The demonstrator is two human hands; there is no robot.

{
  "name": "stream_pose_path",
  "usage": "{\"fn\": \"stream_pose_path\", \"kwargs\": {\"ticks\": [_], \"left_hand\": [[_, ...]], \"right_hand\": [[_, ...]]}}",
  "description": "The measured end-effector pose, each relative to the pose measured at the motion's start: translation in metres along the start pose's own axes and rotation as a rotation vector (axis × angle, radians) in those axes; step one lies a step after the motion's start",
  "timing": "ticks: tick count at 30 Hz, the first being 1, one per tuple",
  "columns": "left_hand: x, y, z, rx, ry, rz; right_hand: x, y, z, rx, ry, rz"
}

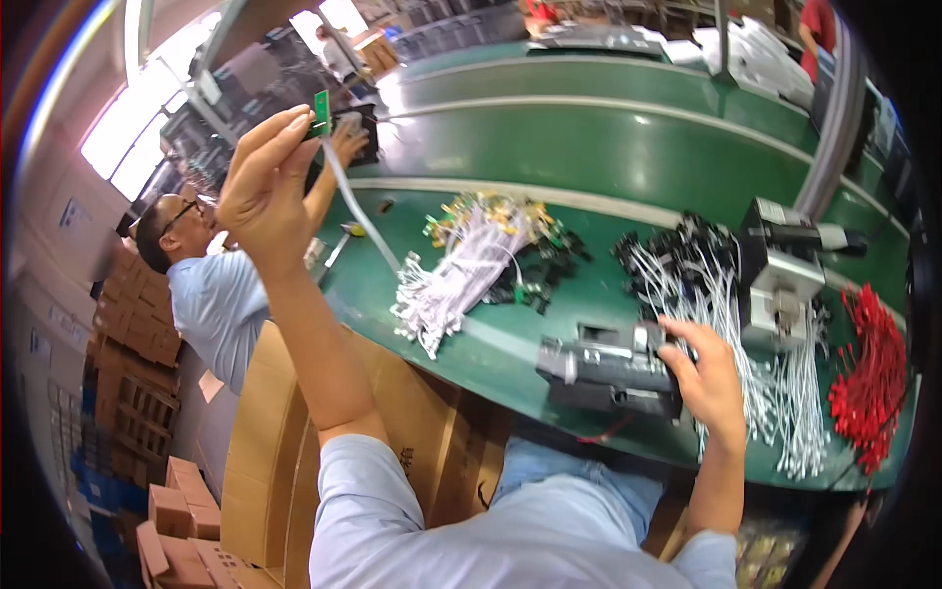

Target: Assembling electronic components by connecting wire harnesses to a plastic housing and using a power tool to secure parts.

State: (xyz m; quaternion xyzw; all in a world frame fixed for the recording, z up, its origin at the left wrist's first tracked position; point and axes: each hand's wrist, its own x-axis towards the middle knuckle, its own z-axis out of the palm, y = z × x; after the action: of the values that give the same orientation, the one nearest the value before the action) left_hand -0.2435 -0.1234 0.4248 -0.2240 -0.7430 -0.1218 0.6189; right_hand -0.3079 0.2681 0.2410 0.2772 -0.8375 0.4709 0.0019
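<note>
The green work surface (589,152) looks smooth and glossy, the black boxy device (613,378) hard plastic, the flat white cable (347,191) smooth plastic, the carton (260,422) matt cardboard, and the shirt (368,496) matt cloth.

A small green circuit board (322,113) stands upright, raised at upper left, a flat white ribbon (358,208) slanting down from it. Right of centre, lower, a boxy black device (613,371) sits lengthwise, its top recessed.
</note>
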Motion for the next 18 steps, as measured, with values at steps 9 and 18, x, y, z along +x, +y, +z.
{"fn": "stream_pose_path", "kwargs": {"ticks": [9,18], "left_hand": [[-0.093,0.142,0.097,-0.401,-0.633,-0.229],[-0.152,0.181,0.136,-0.249,-0.515,-0.194]], "right_hand": [[0.014,0.01,0.01,0.007,0.025,-0.162],[0.011,0.012,0.007,-0.005,-0.004,-0.138]]}}
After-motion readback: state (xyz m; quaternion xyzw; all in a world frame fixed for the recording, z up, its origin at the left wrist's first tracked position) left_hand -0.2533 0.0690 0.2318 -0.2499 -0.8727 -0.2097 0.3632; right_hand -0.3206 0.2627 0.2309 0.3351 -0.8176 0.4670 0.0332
